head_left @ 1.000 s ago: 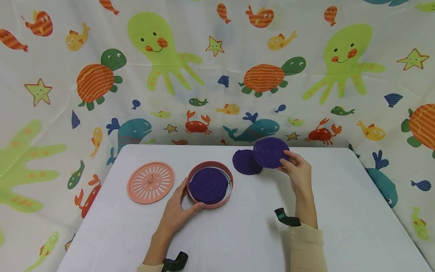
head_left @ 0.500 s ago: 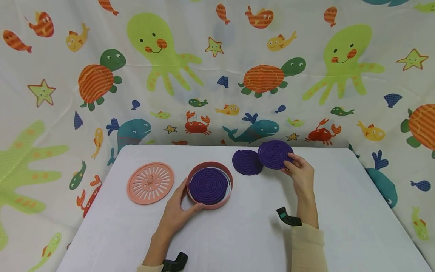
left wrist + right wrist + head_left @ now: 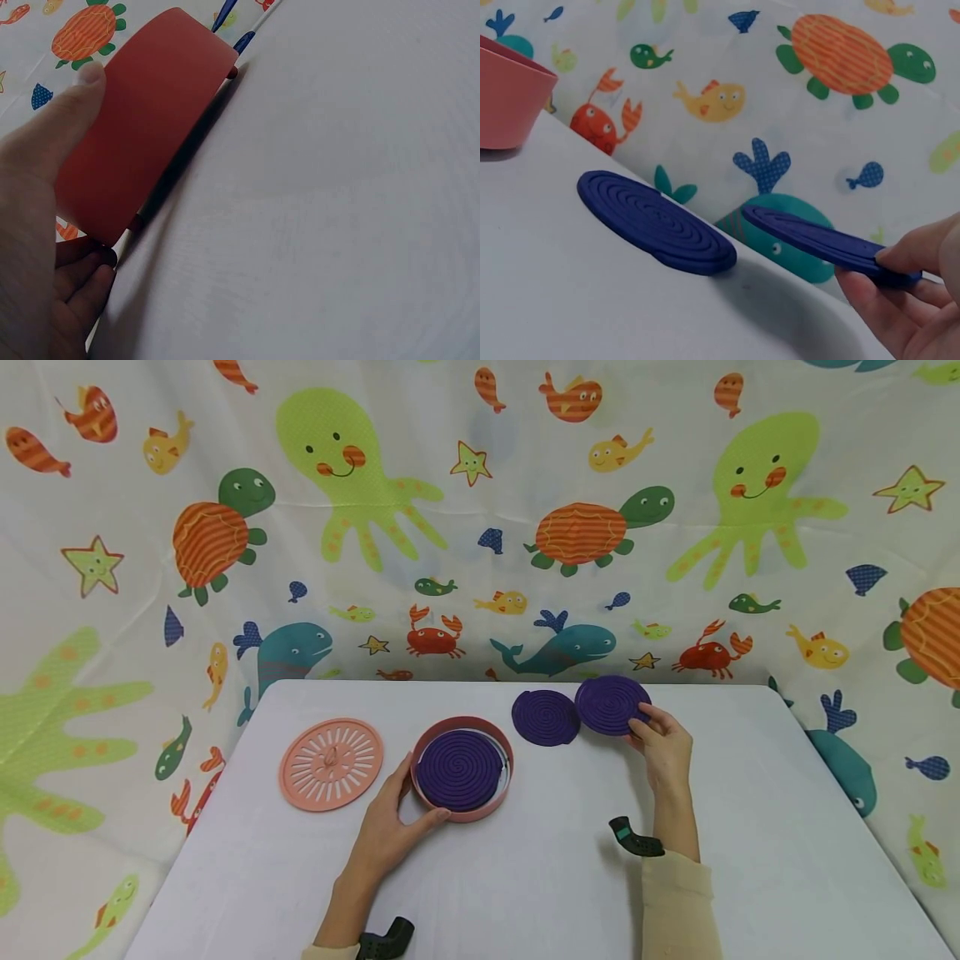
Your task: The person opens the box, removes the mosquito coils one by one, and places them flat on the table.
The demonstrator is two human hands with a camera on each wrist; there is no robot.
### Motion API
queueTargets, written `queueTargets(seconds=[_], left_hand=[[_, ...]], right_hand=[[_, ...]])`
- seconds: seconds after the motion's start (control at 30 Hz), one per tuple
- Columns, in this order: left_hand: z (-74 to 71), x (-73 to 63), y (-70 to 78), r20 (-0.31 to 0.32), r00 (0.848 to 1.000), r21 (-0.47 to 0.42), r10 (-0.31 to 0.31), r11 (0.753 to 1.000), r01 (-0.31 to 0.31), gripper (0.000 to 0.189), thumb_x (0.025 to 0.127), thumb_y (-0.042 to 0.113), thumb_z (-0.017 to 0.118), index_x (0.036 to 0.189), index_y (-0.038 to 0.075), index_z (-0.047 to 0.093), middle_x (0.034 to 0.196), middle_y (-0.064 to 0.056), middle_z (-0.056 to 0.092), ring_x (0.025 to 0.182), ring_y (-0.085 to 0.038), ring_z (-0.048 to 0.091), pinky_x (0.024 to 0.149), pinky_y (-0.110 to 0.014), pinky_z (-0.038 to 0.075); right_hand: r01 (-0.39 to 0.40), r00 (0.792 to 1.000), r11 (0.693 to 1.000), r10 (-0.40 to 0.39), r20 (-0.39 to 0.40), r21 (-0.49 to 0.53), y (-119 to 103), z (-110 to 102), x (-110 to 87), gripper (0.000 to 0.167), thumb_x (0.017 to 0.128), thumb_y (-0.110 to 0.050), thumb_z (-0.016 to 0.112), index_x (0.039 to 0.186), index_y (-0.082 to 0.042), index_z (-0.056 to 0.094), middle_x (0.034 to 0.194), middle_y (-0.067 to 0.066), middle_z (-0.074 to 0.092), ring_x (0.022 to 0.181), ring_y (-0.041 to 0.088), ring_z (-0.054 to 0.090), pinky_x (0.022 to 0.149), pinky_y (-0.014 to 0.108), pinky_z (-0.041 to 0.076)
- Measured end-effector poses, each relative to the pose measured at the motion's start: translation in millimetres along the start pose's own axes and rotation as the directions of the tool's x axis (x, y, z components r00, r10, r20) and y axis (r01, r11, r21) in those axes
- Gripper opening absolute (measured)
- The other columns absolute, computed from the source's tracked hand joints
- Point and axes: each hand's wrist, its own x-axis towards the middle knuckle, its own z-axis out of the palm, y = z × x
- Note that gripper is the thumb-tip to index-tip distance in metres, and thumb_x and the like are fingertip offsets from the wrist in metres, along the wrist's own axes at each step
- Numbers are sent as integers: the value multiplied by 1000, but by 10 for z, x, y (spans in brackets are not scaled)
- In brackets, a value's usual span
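My right hand (image 3: pixel 663 743) pinches a purple mosquito coil (image 3: pixel 611 705) at its right edge, thumb on one face and fingers on the other. In the right wrist view this coil (image 3: pixel 810 238) is held above the table, apart from a second coil (image 3: pixel 656 221) lying flat to its left. My left hand (image 3: pixel 393 827) holds the near left side of a round pink mosquito coil holder (image 3: pixel 462 816), its thumb against the wall (image 3: pixel 154 112). Inside the holder lies another purple coil (image 3: pixel 459 770), with a pale lining visible around it.
A pink slotted round lid (image 3: pixel 332 765) lies on the white table (image 3: pixel 540 877) to the left of the holder. The table's far edge meets a hanging cloth (image 3: pixel 480 527) printed with sea animals.
My right hand has moved the held coil slightly right and lower, so it overlaps the lying coil less in the head view. The left hand and the holder stay in place.
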Motion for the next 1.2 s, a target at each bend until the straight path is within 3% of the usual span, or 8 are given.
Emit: queueTargets(seconds=[0.5,1.2], left_hand=[[3,13,-12,-3,1000,1,4,1000,-4,104,77,60,79,160,25,26,161,-3,39,145,-24,45,118,-45,41],[8,30,-35,-7,1000,-3,17,1000,-17,104,77,59,79,160,27,26,161,-2,39,145,-23,45,118,-44,41]], right_hand=[[-15,999,999,16,-40,39,107,-54,92,43,92,4,66,135,-1,59,90,-4,66,71,6,66,62,17,61],[-16,999,999,13,-51,-45,179,-45,121,43,95,4,61,138,0,55,97,-3,64,72,3,66,65,16,61]])
